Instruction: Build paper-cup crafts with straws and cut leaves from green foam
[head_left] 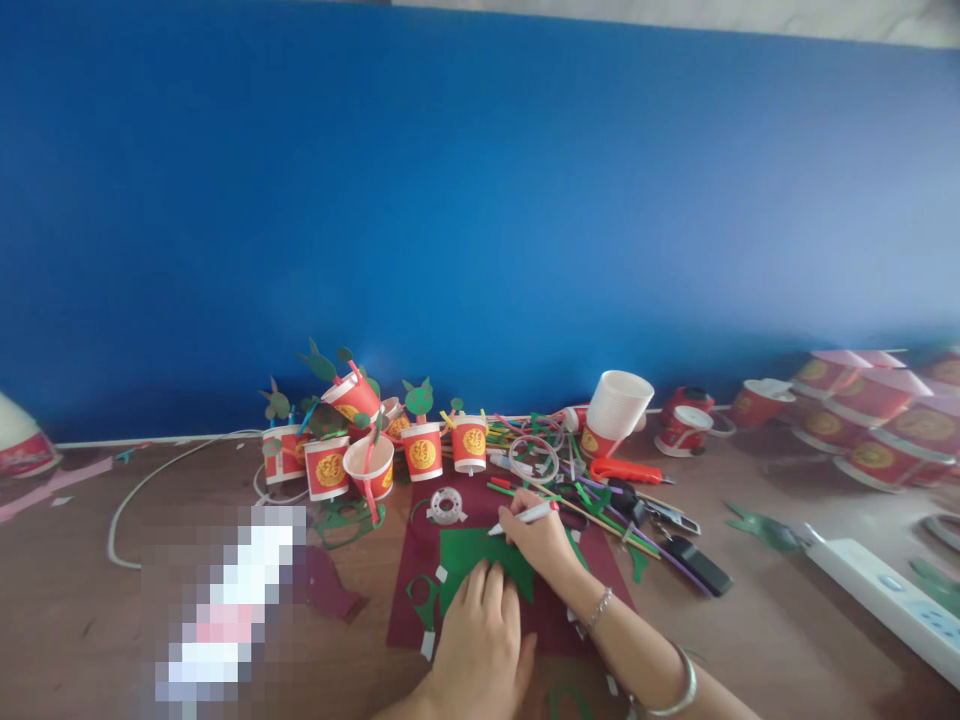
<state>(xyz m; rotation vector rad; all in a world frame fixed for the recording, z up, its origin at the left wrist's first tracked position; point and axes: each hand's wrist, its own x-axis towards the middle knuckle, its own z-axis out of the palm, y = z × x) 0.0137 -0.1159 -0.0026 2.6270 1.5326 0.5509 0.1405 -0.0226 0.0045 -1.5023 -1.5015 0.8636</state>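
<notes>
My left hand (480, 640) lies flat with its fingers stretched out, pressing down a green paper sheet (469, 555) that rests on a dark red sheet (420, 590). My right hand (541, 540) is closed on a white pen (525, 516) with a red cap, its tip touching the green paper's upper edge. A bracelet and a bangle sit on my right wrist. A roll of clear tape (446, 505) lies just beyond the sheets.
Red paper cups (375, 450) with green cut-outs and straws cluster behind the sheets. A white cup (616, 405), loose coloured straws (540, 440), a red utility knife (626, 470), a black key fob (697, 563) and a white power strip (885, 590) lie right. More cups (862, 420) stand far right. A blue wall backs the table.
</notes>
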